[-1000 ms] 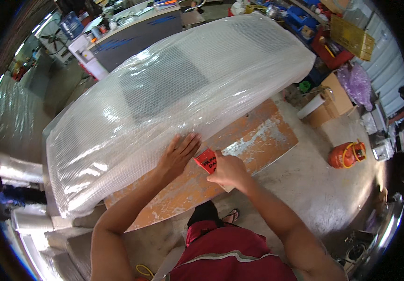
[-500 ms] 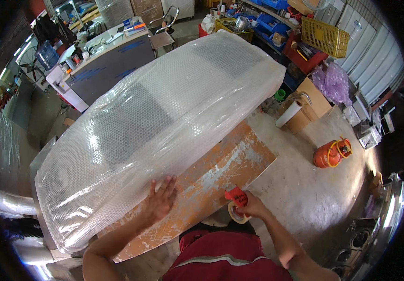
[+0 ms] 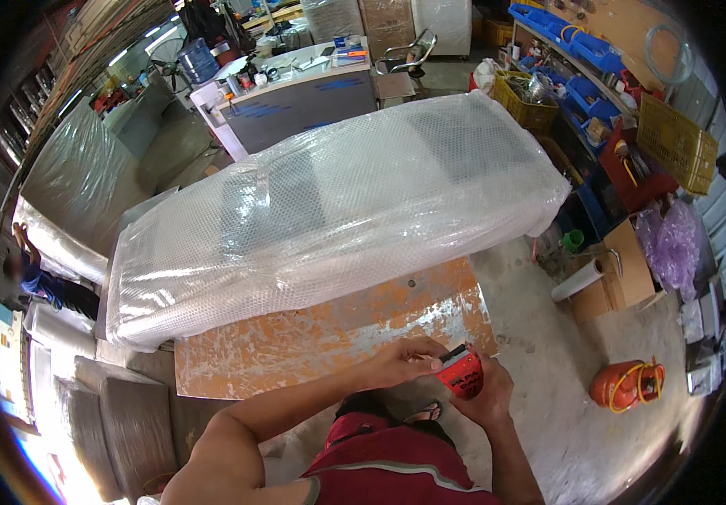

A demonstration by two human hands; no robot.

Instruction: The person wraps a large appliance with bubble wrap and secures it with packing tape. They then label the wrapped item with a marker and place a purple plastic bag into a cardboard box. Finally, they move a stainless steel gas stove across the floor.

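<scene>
My right hand (image 3: 491,397) grips a red handheld tape dispenser (image 3: 462,375) with a dark front edge, held in front of my body. At that front edge, my left hand (image 3: 403,362) is closed in a pinch, apparently on the loose end of the tape, which is barely visible. Beyond both hands lies a long, bulky item in bubble wrap (image 3: 363,198), with dark patches showing through the clear layers. Under its near side is a scuffed brown board (image 3: 296,349), sticking out toward me.
To the right, an orange gas cylinder (image 3: 620,385) with a yellow hose stands on the concrete floor. Behind it are a white roll (image 3: 577,280), cardboard and purple plastic (image 3: 674,244). A desk (image 3: 296,105) is at the back. Another person (image 3: 52,282) is at far left.
My left hand has left the bubble wrap and come across to the tape dispenser. The dispenser is now turned up in my right hand. The view has shifted, showing another person at left.
</scene>
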